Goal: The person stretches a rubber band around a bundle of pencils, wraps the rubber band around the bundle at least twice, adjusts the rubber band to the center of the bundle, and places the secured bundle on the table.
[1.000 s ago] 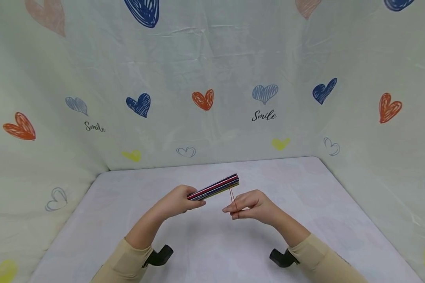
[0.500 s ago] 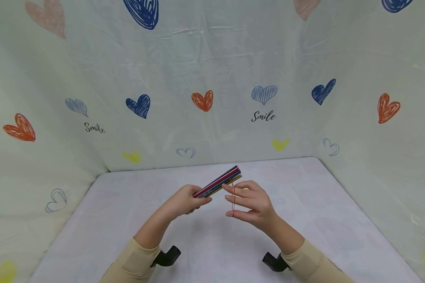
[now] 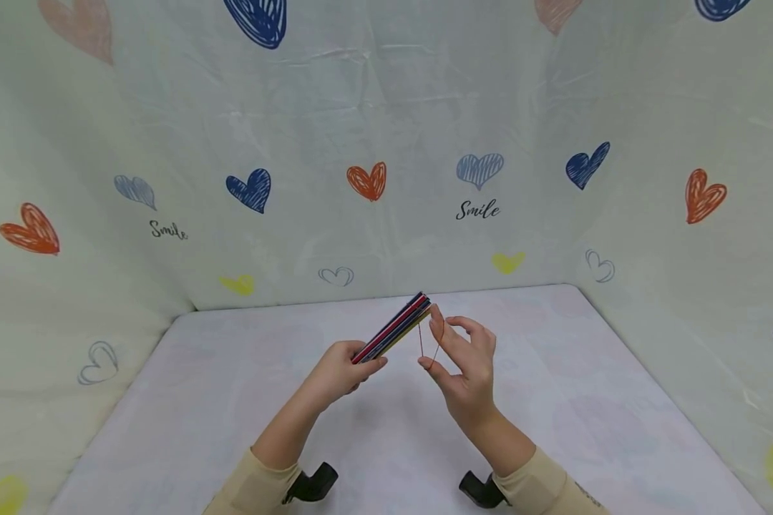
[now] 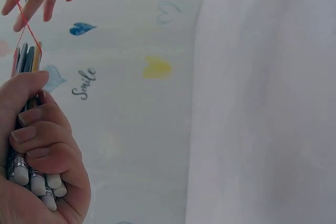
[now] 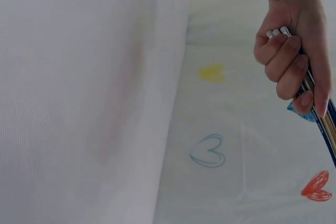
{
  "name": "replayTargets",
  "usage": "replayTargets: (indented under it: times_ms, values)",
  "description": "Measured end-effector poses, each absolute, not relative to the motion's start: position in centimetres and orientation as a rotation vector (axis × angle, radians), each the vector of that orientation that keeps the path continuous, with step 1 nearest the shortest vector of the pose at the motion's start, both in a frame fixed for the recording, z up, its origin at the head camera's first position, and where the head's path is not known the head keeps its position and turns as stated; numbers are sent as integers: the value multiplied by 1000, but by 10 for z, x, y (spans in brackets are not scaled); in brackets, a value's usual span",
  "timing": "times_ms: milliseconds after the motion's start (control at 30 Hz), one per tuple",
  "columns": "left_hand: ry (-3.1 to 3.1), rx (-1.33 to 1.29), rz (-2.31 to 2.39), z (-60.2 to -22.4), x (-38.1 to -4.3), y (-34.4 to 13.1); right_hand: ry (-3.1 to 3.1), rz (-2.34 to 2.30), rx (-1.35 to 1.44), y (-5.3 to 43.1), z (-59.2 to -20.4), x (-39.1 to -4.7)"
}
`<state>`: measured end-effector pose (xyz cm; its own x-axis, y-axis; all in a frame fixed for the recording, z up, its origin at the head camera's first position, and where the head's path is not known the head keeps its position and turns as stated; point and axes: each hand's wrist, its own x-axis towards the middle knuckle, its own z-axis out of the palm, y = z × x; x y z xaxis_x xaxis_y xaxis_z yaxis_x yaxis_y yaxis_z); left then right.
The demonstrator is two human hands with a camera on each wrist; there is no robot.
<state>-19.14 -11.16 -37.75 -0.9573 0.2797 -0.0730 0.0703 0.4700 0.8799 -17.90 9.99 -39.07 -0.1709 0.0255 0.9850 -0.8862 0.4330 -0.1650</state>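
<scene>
My left hand (image 3: 341,368) grips a bundle of pencils (image 3: 396,327), tilted up to the right above the table. White erasers (image 4: 38,183) poke out at the heel of that hand in the left wrist view. A thin red rubber band (image 3: 421,340) loops around the bundle near its upper end and runs down to my right hand (image 3: 472,368). Thumb and fingers of that hand are spread, stretching the band between them, with a fingertip beside the pencils' upper ends. In the right wrist view only the left hand and pencils (image 5: 308,85) appear; the right hand is out of sight.
A pale cloth covers the table (image 3: 264,429) below the hands. Behind it hangs a light curtain (image 3: 412,243) printed with hearts and "Smile". Black curved mounts (image 3: 312,483) sit at both wrists, on beige sleeves.
The bundle has tilted more steeply. My right hand has risen and turned upright, its thumb and fingers spreading from close together and widening the rubber band.
</scene>
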Motion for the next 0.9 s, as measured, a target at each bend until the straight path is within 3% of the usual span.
replayTargets:
  times_ms: [567, 900]
  values:
    - [2586, 393, 1544, -374, -170, -119, -1655, 1225, 548, 99, -390, -163]
    - [2691, 546, 1417, -375, -167, -134, -1749, 1381, 591, 111, -379, -160]
